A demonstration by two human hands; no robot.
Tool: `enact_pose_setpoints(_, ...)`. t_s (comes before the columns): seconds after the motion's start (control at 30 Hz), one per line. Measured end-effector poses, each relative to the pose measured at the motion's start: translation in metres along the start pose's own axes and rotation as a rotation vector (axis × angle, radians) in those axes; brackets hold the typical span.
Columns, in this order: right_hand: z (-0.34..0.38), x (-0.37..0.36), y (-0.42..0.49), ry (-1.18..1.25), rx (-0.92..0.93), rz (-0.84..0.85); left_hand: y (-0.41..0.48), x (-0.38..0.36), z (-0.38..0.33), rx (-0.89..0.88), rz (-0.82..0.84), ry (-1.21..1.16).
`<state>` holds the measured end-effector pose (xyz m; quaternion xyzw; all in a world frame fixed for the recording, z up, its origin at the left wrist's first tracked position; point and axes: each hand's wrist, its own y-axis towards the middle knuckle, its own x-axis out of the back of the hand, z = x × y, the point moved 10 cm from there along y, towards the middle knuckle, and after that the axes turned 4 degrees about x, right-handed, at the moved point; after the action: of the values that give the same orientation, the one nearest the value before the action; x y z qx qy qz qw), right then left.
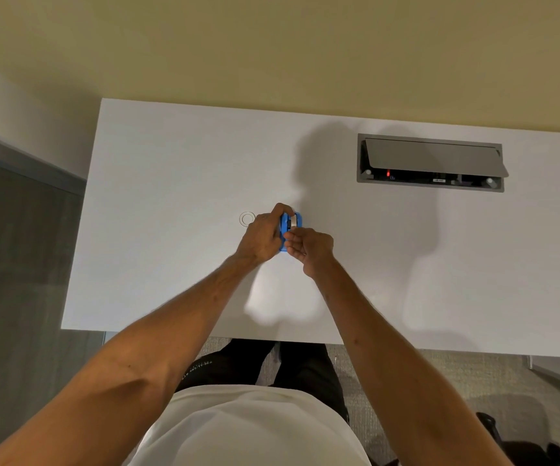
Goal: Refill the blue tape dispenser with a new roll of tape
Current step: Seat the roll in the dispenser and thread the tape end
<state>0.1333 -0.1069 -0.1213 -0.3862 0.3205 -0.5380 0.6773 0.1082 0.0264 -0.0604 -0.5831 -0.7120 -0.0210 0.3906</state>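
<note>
Gripping the blue tape dispenser (288, 227) mid-table (171, 163) in the left hand (261, 237), clamped on its side, right hand (308, 247) fingers pinching loosely at, seemingly, the tape end; probably handling as light, rigid, slippery plastic.

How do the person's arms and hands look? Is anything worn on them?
Both arms are bare up to the frame edge: no sleeves, watch or gloves show. No ring is visible on the left hand or right hand, though the fingers are small here.
</note>
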Motion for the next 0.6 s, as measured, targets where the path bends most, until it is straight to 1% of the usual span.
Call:
enact_pose_setpoints(0.13, -0.001, -0.004, -0.001, 0.014, -0.026, 0.014, 0.002, -0.007, 0.011, 0.059, 0.055, -0.006)
enact_pose_setpoints(0.2, -0.006, -0.008, 0.0, 0.047, -0.079, 0.04, 0.003, -0.014, 0.019, 0.054, 0.098, 0.075)
enact_pose_setpoints(0.27, -0.01, -0.007, 0.001, 0.048, -0.101, 0.031, 0.002, -0.021, 0.022, -0.006, 0.117, 0.18)
enact_pose_setpoints(0.33, -0.01, -0.004, 0.002, 0.002, -0.07, 0.004, 0.001, -0.022, 0.023, -0.038, 0.096, 0.228)
enact_pose_setpoints(0.47, -0.012, 0.0, 0.005, -0.037, -0.048, -0.036, 0.001, -0.02, 0.02, -0.043, 0.004, 0.257)
enact_pose_setpoints(0.6, -0.015, 0.004, 0.01, -0.071, -0.038, -0.054, 0.002, -0.02, 0.025, -0.018, 0.012, 0.309)
